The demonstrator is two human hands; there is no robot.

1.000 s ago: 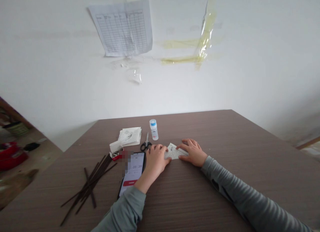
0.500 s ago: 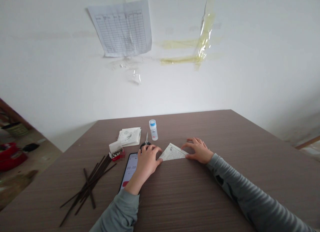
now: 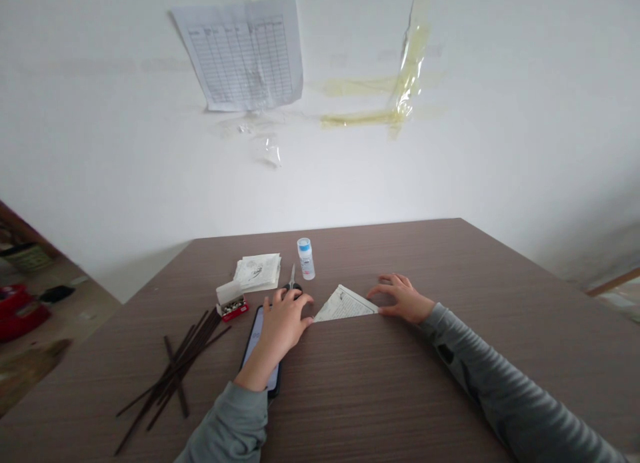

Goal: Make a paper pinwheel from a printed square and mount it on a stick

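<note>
A folded triangle of printed paper (image 3: 346,304) lies flat on the brown table, its peak pointing away from me. My left hand (image 3: 286,320) is open at its left corner, fingers apart, with the thumb tip at the corner. My right hand (image 3: 404,300) is also open, curved, its thumb by the right corner and its fingers just beyond it. Under my left hand and wrist is a phone (image 3: 273,380), partly covered. Just past my left fingers are scissors (image 3: 293,283), their handles partly hidden.
A glue bottle (image 3: 307,260) with a blue band stands behind the scissors. Stacked paper squares (image 3: 257,272) lie to its left. Nearer are an open red box (image 3: 234,308) of small items and several dark sticks (image 3: 180,370). A white wall (image 3: 350,190) rises behind the table (image 3: 380,396).
My left hand has slid left, uncovering more of the paper's left corner and covering more of the phone screen. My right hand has shifted slightly right.
</note>
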